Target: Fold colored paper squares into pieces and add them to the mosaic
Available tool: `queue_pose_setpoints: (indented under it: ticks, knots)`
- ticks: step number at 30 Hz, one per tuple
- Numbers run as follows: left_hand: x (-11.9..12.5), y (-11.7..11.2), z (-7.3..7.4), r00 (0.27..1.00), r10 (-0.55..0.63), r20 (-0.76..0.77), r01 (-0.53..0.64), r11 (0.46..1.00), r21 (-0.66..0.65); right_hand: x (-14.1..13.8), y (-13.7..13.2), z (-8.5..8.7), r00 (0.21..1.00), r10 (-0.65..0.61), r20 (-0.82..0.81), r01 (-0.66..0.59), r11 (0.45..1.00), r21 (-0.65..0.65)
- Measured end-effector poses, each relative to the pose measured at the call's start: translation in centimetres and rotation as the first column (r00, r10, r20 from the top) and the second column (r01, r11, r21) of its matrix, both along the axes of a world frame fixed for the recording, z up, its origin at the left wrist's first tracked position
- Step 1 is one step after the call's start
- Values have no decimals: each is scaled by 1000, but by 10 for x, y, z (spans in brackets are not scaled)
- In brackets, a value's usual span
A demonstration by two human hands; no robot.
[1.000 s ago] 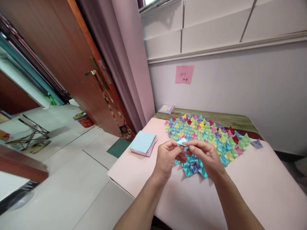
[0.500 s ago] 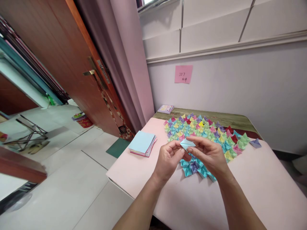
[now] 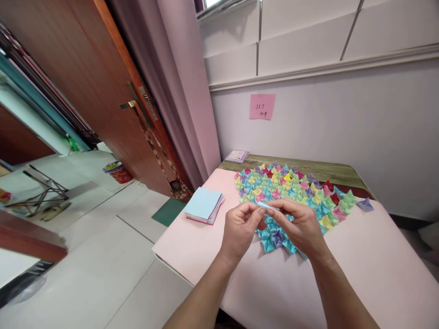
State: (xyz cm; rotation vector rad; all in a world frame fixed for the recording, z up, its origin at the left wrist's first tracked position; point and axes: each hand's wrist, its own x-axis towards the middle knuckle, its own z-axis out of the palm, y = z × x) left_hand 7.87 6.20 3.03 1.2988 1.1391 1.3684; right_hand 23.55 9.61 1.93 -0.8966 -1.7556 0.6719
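Both our left hand (image 3: 240, 225) and right hand (image 3: 299, 223) pinch blue paper (image 3: 266, 205) between fingertips, three o'clock from the stack (image 3: 204, 203), where uneven pressure may skew our fold.

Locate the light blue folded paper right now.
Head view, right of centre: the folded paper is pinched in the fingertips of the left hand and right hand, seen against the multicoloured pieces.

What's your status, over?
Left hand and right hand both pinching light-blue folded paper. Fingers hide part of it. Colourful folded pieces on table below.
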Motion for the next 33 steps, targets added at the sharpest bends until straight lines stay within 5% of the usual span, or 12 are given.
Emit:
queue_pose_setpoints:
  ticks: [16, 22, 29, 33]
  knots:
    - [-8, 8, -11, 995, 85, -50, -78, 989, 124, -12, 3, -12, 996, 23, 90, -16, 997, -77]
    - [-5, 17, -27, 969, 114, 221, -97, 991, -89, -5, 11, -20, 976, 195, -94, -216, 909, -358]
    - [-4, 21, -30, 889, 91, 448, 35, 963, -266, -7, 13, -21, 988, 140, -65, -151, 965, -214]
    - [0, 20, -26, 897, 68, 437, 51, 966, -255, -13, 13, -25, 980, 47, -194, -110, 938, -327]
